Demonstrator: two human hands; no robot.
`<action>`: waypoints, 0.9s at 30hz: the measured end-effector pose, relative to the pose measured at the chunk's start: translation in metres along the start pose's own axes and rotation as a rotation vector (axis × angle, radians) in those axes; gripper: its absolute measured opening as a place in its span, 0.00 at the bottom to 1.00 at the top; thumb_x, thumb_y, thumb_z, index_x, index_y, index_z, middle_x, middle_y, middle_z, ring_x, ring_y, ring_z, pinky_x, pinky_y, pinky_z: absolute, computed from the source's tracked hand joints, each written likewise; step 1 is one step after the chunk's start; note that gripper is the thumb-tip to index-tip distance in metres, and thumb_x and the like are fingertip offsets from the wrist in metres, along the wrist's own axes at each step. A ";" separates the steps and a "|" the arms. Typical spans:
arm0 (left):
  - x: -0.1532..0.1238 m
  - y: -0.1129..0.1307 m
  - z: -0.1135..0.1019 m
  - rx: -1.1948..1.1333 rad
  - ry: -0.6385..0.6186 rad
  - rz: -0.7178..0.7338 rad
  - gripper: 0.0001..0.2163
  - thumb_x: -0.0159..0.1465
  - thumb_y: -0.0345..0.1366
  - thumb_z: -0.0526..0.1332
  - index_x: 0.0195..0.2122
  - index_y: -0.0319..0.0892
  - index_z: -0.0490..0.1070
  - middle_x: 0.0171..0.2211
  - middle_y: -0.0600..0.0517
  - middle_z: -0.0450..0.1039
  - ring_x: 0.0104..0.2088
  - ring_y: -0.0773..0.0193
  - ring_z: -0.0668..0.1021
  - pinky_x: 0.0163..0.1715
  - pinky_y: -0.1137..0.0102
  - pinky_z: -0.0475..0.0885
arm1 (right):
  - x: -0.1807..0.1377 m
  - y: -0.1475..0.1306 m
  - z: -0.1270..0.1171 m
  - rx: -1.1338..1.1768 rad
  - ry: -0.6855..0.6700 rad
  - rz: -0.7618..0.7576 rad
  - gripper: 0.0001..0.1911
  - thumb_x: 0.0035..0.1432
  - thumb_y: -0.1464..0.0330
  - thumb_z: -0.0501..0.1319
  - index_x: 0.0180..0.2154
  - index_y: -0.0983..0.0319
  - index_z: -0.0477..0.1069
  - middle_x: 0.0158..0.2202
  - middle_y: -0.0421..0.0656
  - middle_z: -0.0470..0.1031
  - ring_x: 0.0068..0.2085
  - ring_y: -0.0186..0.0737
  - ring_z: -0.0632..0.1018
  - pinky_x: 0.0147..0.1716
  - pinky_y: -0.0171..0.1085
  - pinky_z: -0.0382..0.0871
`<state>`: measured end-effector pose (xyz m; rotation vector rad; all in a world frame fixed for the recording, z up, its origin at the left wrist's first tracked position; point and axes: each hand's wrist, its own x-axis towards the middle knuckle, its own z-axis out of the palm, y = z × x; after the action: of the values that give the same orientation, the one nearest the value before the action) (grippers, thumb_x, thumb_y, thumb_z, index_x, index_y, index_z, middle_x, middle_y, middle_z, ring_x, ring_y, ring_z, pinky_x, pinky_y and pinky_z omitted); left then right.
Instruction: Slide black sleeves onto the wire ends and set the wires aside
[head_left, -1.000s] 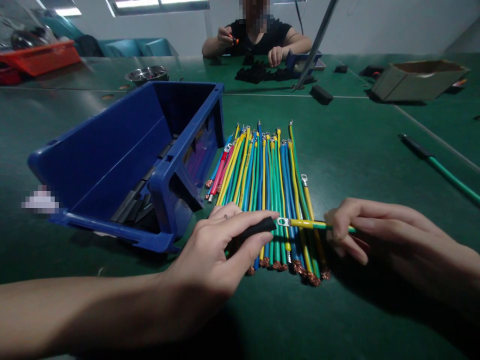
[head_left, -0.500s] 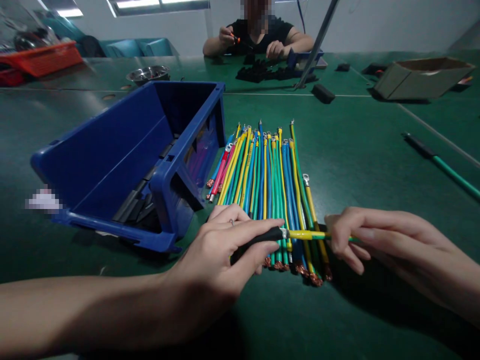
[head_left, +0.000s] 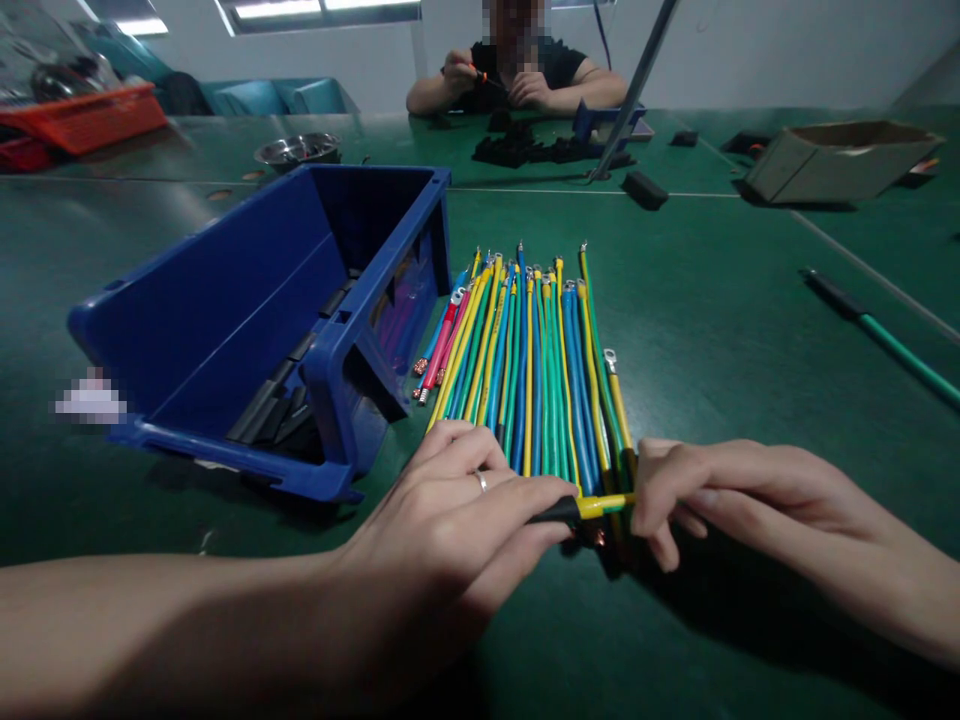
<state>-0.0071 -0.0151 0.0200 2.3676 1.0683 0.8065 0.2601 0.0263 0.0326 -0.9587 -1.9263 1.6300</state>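
In the head view, lower centre, the left hand pinches a black tube; at lower right, the right hand pinches a yellow-and-green wire meeting its mouth, apparently for alignment. Mid-frame, other wires lie side by side, probably for easy reach.

readable text: none | labels, brands, numbers, signs: none legible | cables: any print too small to read
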 end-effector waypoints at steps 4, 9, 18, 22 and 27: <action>0.000 0.000 0.000 -0.027 -0.019 -0.035 0.09 0.75 0.29 0.59 0.41 0.41 0.79 0.30 0.53 0.72 0.38 0.60 0.72 0.43 0.63 0.62 | -0.002 -0.003 0.001 -0.001 0.030 0.077 0.19 0.70 0.50 0.59 0.40 0.54 0.82 0.30 0.43 0.79 0.33 0.40 0.80 0.33 0.37 0.75; 0.000 0.000 0.001 -0.048 -0.009 -0.049 0.08 0.75 0.28 0.60 0.42 0.40 0.79 0.31 0.53 0.73 0.38 0.60 0.72 0.43 0.64 0.62 | -0.003 -0.004 0.003 -0.094 0.160 0.124 0.19 0.64 0.48 0.64 0.39 0.56 0.79 0.25 0.39 0.75 0.27 0.36 0.75 0.27 0.34 0.70; 0.002 0.002 -0.002 -0.037 -0.031 -0.028 0.09 0.75 0.29 0.59 0.41 0.41 0.79 0.31 0.53 0.74 0.38 0.60 0.73 0.42 0.63 0.63 | -0.002 -0.008 0.007 -0.299 0.057 0.042 0.20 0.69 0.51 0.59 0.34 0.55 0.81 0.29 0.40 0.81 0.29 0.37 0.79 0.29 0.35 0.70; 0.002 0.002 -0.002 -0.031 -0.040 -0.009 0.09 0.75 0.29 0.59 0.45 0.41 0.80 0.30 0.52 0.76 0.37 0.59 0.73 0.41 0.63 0.64 | -0.003 -0.009 0.009 -0.354 0.053 -0.019 0.19 0.69 0.50 0.59 0.37 0.51 0.84 0.32 0.41 0.83 0.32 0.41 0.81 0.33 0.37 0.74; 0.001 0.002 -0.002 -0.013 -0.040 0.048 0.09 0.76 0.32 0.60 0.50 0.41 0.79 0.31 0.53 0.78 0.37 0.59 0.73 0.43 0.61 0.63 | -0.003 -0.003 0.011 -0.331 0.162 -0.008 0.23 0.64 0.44 0.61 0.38 0.53 0.84 0.28 0.44 0.78 0.33 0.46 0.78 0.30 0.39 0.74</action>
<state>-0.0065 -0.0152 0.0226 2.3969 0.9906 0.7765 0.2534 0.0162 0.0340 -1.1674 -2.1196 1.2072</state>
